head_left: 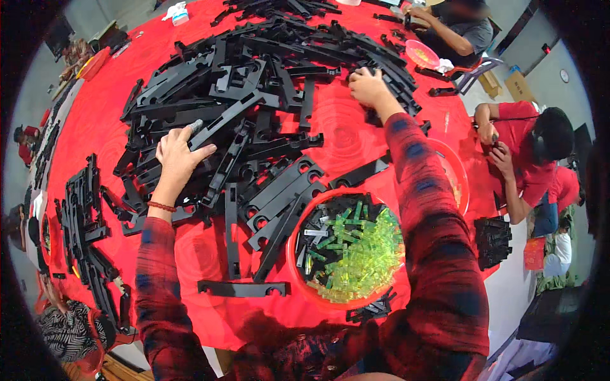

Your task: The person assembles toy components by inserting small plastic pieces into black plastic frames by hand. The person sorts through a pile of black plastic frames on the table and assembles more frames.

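Note:
My left hand (pixel 178 154) grips the near end of a long black plastic bar (pixel 225 119) between thumb and fingers. The bar slants up and away over a heap of similar black parts (pixel 190 113) with notched ends. Something greyish wraps one of its fingertips. Farther off to the right, my right hand (pixel 370 87) is closed over black parts at the heap's right edge, its fingertips partly hidden. Close to my right forearm stands a red bowl (pixel 293 270) with yellow-green clear plastic pieces (pixel 362 244) and small dark pieces in it.
A red cloth (pixel 194 254) covers the table. One bar (pixel 243 289) lies near the front edge, and another group of bars (pixel 82 203) lies at left. Beyond my right arm are a second red bowl (pixel 467 184) and a person in red (pixel 524 149). Another person (pixel 460 32) sits far right.

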{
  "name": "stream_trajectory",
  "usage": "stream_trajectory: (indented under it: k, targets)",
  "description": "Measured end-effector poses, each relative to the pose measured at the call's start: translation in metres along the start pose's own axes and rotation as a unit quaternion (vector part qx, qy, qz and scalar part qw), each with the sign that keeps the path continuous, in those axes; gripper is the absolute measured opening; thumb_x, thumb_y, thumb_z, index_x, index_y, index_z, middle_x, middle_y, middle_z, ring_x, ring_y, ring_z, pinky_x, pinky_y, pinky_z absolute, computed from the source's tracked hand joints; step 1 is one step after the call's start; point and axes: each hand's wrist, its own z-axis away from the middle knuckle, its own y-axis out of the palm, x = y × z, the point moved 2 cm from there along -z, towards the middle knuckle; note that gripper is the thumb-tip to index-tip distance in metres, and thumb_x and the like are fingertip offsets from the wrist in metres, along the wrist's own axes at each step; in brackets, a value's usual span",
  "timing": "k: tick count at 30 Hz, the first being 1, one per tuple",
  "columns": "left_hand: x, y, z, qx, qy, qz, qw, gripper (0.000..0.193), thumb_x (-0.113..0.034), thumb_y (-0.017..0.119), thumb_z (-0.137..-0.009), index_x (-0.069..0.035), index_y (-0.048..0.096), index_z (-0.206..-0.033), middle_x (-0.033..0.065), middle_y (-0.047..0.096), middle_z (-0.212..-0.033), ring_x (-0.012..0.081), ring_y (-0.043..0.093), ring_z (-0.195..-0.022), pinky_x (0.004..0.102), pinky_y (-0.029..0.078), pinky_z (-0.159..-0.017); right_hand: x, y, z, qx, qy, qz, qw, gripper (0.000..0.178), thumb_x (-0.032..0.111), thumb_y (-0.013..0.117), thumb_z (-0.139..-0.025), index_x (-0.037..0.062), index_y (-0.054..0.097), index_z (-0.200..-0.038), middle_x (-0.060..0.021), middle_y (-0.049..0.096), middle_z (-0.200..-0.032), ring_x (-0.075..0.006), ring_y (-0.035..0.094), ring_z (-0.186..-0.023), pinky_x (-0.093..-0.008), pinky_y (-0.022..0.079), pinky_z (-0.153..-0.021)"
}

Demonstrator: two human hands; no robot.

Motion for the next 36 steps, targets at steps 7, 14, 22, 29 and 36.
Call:
stream_trajectory:
  k: [7, 14, 22, 29, 36]
  targets:
    - [0.003, -0.001, 0.0, -0.014, 0.011, 0.003, 1.0, 0.071, -0.062, 0.073, -0.074, -0.018, 0.063, -0.129, 0.0088, 0.057, -0.119, 0.0316, 0.047, -0.116, 0.0483, 0.028, -0.106, -0.035, 0.019, 0.006, 0.032, 0.049, -0.044, 0.997, 0.023, 0.036, 0.059, -0.091, 0.0211, 0.069, -0.105, 0.0061, 0.056, -0.128, -0.0221, 0.041, -0.131, -0.0678, 0.037, -0.095]
    - [0.015, 0.001, 0.002, -0.02, 0.003, -0.016, 1.0, 0.071, -0.063, 0.073, -0.072, -0.019, 0.065, -0.128, 0.0089, 0.057, -0.117, 0.0319, 0.048, -0.114, 0.0478, 0.028, -0.106, -0.042, 0.022, 0.023, 0.042, 0.038, -0.055, 0.997, 0.023, 0.027, 0.055, -0.095, 0.0222, 0.069, -0.113, 0.0111, 0.054, -0.138, -0.0202, 0.038, -0.141, -0.073, 0.025, -0.108]
    - [-0.006, 0.005, -0.006, -0.027, 0.036, 0.009, 0.999, 0.069, -0.061, 0.074, -0.072, -0.024, 0.064, -0.13, 0.009, 0.058, -0.117, 0.0322, 0.049, -0.118, 0.0507, 0.031, -0.106, -0.053, 0.018, 0.067, 0.106, 0.069, 0.012, 0.992, 0.031, 0.016, 0.058, -0.089, 0.0181, 0.068, -0.118, 0.012, 0.045, -0.151, -0.0177, 0.027, -0.149, -0.0702, 0.014, -0.115]
    - [0.022, 0.013, -0.007, -0.026, 0.019, -0.021, 0.999, 0.068, -0.061, 0.075, -0.071, -0.027, 0.066, -0.129, 0.011, 0.063, -0.115, 0.0338, 0.055, -0.112, 0.048, 0.041, -0.097, 0.023, -0.027, 0.032, 0.002, 0.038, 0.006, 0.999, 0.027, 0.018, 0.055, -0.09, 0.0114, 0.069, -0.111, -0.0022, 0.062, -0.132, -0.0245, 0.046, -0.136, -0.0665, 0.032, -0.107]
    - [-0.008, 0.0, -0.005, -0.018, 0.011, 0.001, 1.0, 0.07, -0.064, 0.073, -0.071, -0.025, 0.065, -0.129, 0.0117, 0.059, -0.115, 0.0333, 0.051, -0.116, 0.0538, 0.034, -0.102, 0.048, -0.146, -0.036, -0.3, 0.051, -0.378, 0.874, 0.025, 0.022, 0.057, -0.086, 0.0043, 0.072, -0.095, -0.0212, 0.069, -0.092, -0.0386, 0.066, -0.093, -0.0466, 0.053, -0.086]
